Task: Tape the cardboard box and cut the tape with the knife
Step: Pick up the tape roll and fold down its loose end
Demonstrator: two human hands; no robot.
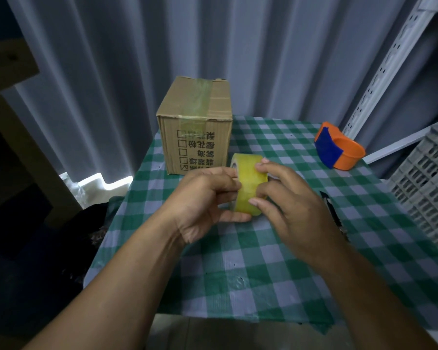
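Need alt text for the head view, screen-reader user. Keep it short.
Two bare hands hold a yellow tape roll above a green checked tablecloth, the left hand gripping its side and the right hand fingering its outer face. Behind it stands a closed cardboard box with tape already across its top; an orange and blue dispenser lies to the right.

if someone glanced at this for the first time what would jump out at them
Most likely the yellow tape roll at the centre, gripped by the left hand and the right hand above the green checked tablecloth. Behind it, at the table's far left, stands the cardboard box, a strip of tape already across its top. An orange and blue tape dispenser lies at the far right.
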